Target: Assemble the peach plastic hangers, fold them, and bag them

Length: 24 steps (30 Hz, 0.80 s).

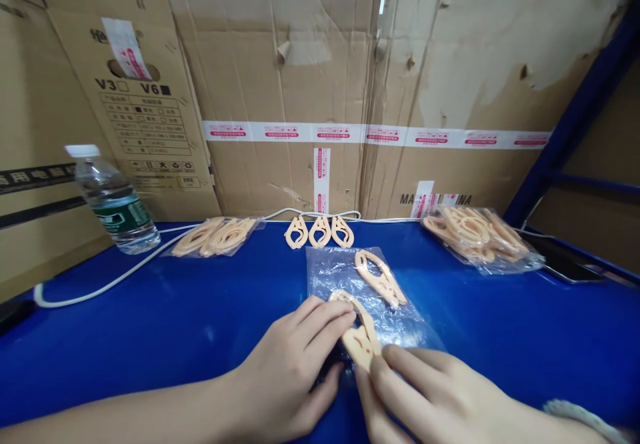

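Observation:
A beige folded plastic hanger (361, 341) lies over the near part of a clear plastic bag (327, 267). My right hand (435, 391) pinches its lower end between thumb and fingers. On its left side, my left hand (305, 357) is closed, with the fingertips on the hanger and the thumb below; whether it also grips the bag's edge is hard to see. Farther up, a second folded hanger (381, 277) rests on or inside the bag, tilted. Three more folded hangers (320, 232) stand in a row just beyond the bag.
Bagged hangers lie at the back left (215, 236) and back right (475, 234) of the blue table (225, 297). A water bottle (117, 204) stands at left beside a white cable (100, 294). A dark phone (570, 261) lies at right. Cardboard (280, 84) walls the back.

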Each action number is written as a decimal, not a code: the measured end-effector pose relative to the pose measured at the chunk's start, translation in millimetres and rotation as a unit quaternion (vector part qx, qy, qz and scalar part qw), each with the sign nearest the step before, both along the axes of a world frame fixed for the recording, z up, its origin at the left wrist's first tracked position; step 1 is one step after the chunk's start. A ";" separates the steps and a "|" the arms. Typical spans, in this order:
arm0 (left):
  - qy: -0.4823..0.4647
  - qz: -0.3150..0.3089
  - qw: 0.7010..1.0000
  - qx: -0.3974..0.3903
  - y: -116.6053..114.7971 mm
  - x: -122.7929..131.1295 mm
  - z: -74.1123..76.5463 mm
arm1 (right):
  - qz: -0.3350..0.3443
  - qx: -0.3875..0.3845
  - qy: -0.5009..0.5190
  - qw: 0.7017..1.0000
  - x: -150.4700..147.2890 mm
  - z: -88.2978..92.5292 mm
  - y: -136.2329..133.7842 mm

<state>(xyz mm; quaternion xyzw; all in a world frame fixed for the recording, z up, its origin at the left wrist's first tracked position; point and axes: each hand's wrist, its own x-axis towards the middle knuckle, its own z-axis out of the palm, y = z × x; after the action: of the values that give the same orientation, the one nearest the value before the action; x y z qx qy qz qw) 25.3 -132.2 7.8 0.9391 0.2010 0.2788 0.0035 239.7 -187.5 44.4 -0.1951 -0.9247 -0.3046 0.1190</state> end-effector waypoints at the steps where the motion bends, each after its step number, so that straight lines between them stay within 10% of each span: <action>1: -0.002 -0.001 1.000 0.002 -0.3 0.2 0.6 | 0.009 0.015 -0.008 1.000 -2.5 -1.5 6.7; 15: -0.017 0.002 1.000 -0.012 -0.6 0.1 1.8 | -0.034 -0.113 0.045 0.992 -10.2 -40.3 49.8; 24: -0.066 -0.006 0.998 -0.002 5.7 -0.7 1.5 | -0.022 -0.375 0.104 0.921 15.0 53.8 51.2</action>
<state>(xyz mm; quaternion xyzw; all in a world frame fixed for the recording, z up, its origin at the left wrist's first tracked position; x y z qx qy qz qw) 24.6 -126.5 9.3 0.9196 0.1954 0.3401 0.0206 254.7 -136.2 98.2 -0.2765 -0.9491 0.0836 0.1254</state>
